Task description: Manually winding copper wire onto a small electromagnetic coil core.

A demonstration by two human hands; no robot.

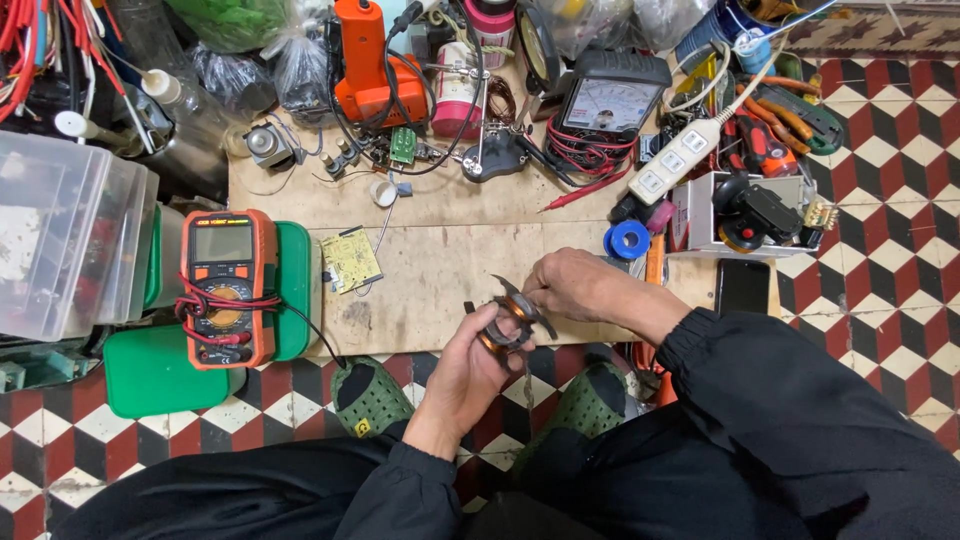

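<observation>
Copper-wound motor coil (507, 318) with dark metal arms sits between both hands, over the near edge of the low wooden board (440, 270). The left hand (470, 375) cups it from below, fingers curled around its underside; the right hand (570, 285) closes on its upper right side from above. Most of the coil's body is hidden behind the fingers, so its full shape is hard to make out. One thin dark arm points up and away from the person, another sticks out leftward; its ring seems to face up toward the camera, slightly tilted.

Left of the left hand an orange digital multimeter (226, 285) lies on green lidded boxes (160, 375), red and black leads wrapped round it. Farther left are clear plastic tubs (60, 230), contents blurred. Beyond the right hand, a grey open box (700, 215) holds a dark tool with an orange part, partly cut off by the box wall. A blue tape roll (627, 240) lies just past the right hand, a black phone (742, 287) to its right. Green clogs (370, 397) show below the hands.
</observation>
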